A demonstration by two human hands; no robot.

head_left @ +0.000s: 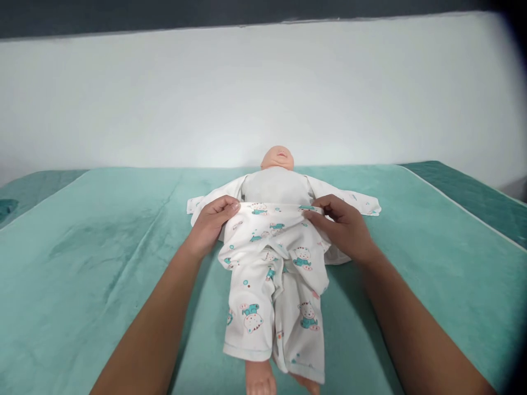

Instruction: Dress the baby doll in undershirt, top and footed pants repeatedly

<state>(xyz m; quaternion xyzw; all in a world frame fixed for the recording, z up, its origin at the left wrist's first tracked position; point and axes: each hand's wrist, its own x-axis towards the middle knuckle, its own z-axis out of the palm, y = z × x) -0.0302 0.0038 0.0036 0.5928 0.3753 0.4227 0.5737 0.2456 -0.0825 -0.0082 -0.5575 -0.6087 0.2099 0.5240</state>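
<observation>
Bedding (102, 247) bears a doll (278, 158), face up, its printed trousers (263, 237) lying between the left hand (212, 219) and the right hand (343, 225). Each hand pinches 1 side of the waistband (280, 207); I'd judge that even, gentle tension from both would keep it level and untwisted.

white wall (263, 88), dark band (206, 13) above — teal cover (99, 285) below
</observation>
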